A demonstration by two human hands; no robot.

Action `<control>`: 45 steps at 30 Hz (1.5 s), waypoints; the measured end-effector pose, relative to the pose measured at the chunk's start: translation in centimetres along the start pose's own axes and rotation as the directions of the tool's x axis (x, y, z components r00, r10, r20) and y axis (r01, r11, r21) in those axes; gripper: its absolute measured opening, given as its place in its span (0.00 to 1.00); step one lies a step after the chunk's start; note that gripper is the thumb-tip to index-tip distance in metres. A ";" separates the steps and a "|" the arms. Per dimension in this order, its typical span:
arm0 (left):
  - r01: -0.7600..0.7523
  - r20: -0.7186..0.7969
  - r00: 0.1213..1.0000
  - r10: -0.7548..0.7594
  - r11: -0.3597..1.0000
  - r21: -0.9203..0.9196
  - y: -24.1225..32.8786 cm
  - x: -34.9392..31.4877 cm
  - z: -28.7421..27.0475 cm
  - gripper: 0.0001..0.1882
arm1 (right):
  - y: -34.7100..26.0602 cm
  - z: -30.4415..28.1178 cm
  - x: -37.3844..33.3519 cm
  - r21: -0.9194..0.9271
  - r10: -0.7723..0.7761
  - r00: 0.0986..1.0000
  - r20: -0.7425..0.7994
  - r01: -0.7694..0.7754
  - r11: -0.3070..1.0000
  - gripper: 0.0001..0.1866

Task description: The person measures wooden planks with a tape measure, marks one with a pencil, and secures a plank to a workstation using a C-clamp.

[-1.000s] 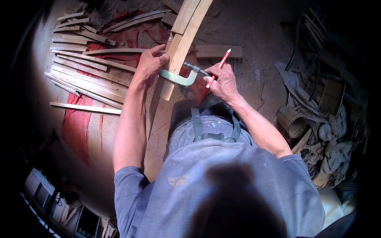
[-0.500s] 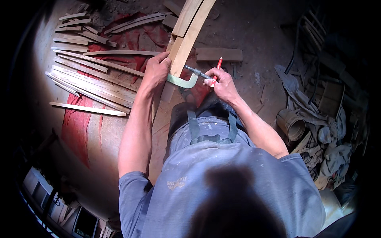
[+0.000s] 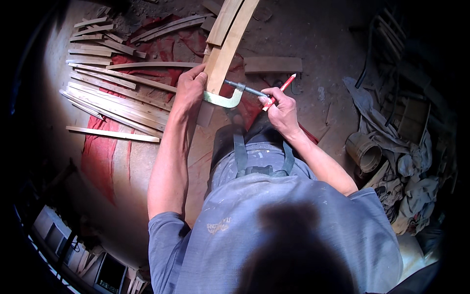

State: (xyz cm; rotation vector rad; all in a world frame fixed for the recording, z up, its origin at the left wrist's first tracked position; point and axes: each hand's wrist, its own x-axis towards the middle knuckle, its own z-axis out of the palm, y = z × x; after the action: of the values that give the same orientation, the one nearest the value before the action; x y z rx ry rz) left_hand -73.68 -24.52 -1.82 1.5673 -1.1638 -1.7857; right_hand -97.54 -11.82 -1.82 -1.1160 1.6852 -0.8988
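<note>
A curved wooden strip (image 3: 231, 49) reaches away from me, with another wooden piece (image 3: 223, 24) lying along its left side. A pale green C-clamp (image 3: 221, 100) spans the near end of the wood, its threaded screw (image 3: 253, 91) pointing out to the right. My left hand (image 3: 191, 88) is closed at the wood's left edge, where the clamp's frame meets it; its fingertips are partly hidden. My right hand (image 3: 281, 110) is closed at the outer end of the screw. A red pencil or marker (image 3: 288, 84) is tucked between its fingers, tilted up to the right.
Several pale wooden strips (image 3: 117, 105) lie on the left over a red cloth (image 3: 98, 161). A short board (image 3: 273, 64) lies on the floor beyond my right hand. To the right are a bucket (image 3: 363, 153) and heaped grey cloth (image 3: 406, 193).
My right hand has turned and shifted slightly right, and the red pencil or marker leans further right. The wood and clamp have moved a little left with my left hand.
</note>
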 end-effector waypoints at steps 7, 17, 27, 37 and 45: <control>-0.009 -0.014 1.000 0.009 0.999 0.036 0.7 -0.4 0.4 0.20 | 2.2 -0.5 1.7 0.757 0.429 0.710 0.559 -0.648 0.086 0.13; -0.004 -0.015 1.000 0.005 0.997 0.080 0.2 -0.1 -0.2 0.20 | 1.4 -1.7 -0.1 -0.328 -0.600 0.799 0.036 0.576 0.748 0.15; -0.029 -0.050 0.998 0.034 0.995 0.093 -0.5 0.2 0.0 0.20 | 0.9 -1.9 0.9 -0.304 -0.517 0.849 0.112 0.524 0.795 0.13; -0.080 -0.076 0.993 0.090 0.989 0.122 -1.1 0.3 -0.1 0.20 | 0.8 -0.5 1.6 0.508 0.338 0.890 0.305 -0.452 0.733 0.08; -0.058 -0.028 0.998 0.055 0.993 -0.100 -0.1 -0.8 -0.8 0.30 | 0.3 -0.2 0.6 0.553 0.366 0.892 0.265 -0.451 0.700 0.11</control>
State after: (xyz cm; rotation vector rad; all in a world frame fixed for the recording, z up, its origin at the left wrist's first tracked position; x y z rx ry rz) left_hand -72.75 -24.05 -1.50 1.4804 -1.0788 -1.7550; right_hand -97.90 -12.30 -2.16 -0.3271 1.3036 -0.9418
